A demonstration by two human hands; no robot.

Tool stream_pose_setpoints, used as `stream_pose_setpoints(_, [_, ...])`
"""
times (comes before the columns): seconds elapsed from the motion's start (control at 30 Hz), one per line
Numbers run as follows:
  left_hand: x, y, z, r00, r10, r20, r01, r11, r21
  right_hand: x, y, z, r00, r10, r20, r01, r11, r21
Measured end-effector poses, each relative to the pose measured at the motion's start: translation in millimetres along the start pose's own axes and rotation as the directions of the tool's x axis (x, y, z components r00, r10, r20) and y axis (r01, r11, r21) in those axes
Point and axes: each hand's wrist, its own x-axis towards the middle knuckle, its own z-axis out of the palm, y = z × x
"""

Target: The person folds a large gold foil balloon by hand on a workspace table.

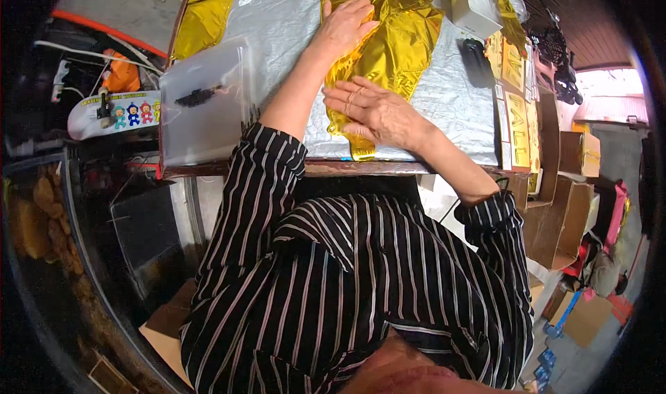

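A crinkled, shiny gold foil piece (399, 47), which looks like a flat foil balloon, lies on the silvery-grey table covering (451, 106). My left hand (345, 25) is laid on its left edge toward the far side, fingers stretched out. Nearer to me, my right hand (378, 114) is over the foil's near part with its fingers extended and the palm down. Neither hand grips anything that I can see. A narrow foil tail (362, 146) reaches the table's near edge beneath my right hand. Whether my right palm presses on the foil, I cannot tell.
On the table's left stands a clear plastic box (201, 103) holding a dark object. More gold foil (205, 12) lies behind it. To the right are a white box (476, 9), a black object (477, 62) and flat gold-printed packages (515, 113). Cardboard boxes (555, 220) stand beyond the table.
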Motion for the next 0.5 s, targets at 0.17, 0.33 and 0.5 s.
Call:
stream_pose_setpoints(0.17, [-2.0, -1.6, -2.0, 1.000, 0.015, -0.012, -0.015, 0.999, 0.029, 2.1, 20.4, -41.1, 0.939, 0.344, 0.030, -0.289, 0.737, 0.610])
stream_pose_setpoints(0.33, [4.1, 4.2, -2.9, 1.000, 0.024, -0.009, -0.024, 0.999, 0.026, 10.6, 143.3, -72.0, 0.418, 0.889, -0.189, -0.511, 0.402, 0.760])
stream_pose_setpoints(0.5, [4.3, 11.0, -0.5, 0.999, -0.004, 0.051, 0.002, 0.999, 0.049, 27.6, 179.1, -71.0, 0.170, 0.972, -0.165, -0.633, 0.236, 0.737])
